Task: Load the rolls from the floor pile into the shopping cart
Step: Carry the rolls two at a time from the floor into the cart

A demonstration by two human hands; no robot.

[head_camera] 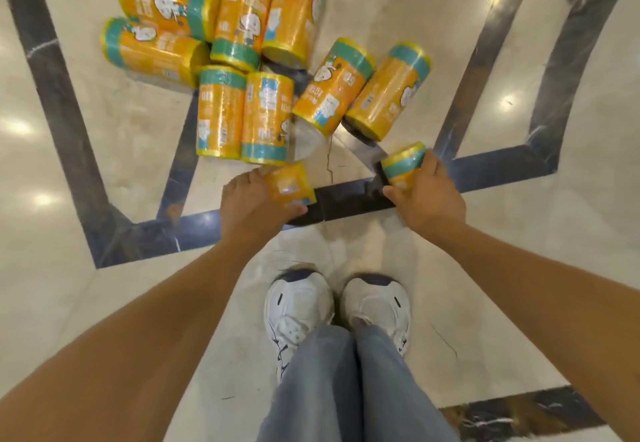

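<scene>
Head view, our left hand [252,204] curled round a first roll [291,185], our right hand [427,195] gripping a second roll [403,161], we count nine more rolls [266,119] piled on the floor [450,25], just beyond our two shoes [299,306].

Floor [104,136] (dark-banded) bears perhaps nine rolls [266,119].

Looking down at marble floor [450,11] with dark inlaid bands. Pile of orange-and-teal wrapped rolls [242,57] lies ahead — some side by side, some stacked crosswise. Left hand [251,204] grips one roll [290,185]; right hand [427,195] grips second roll [403,161] — both just nearer than pile. Below: white sneakers [334,306], blue jeans [343,386], bare forearms.
</scene>
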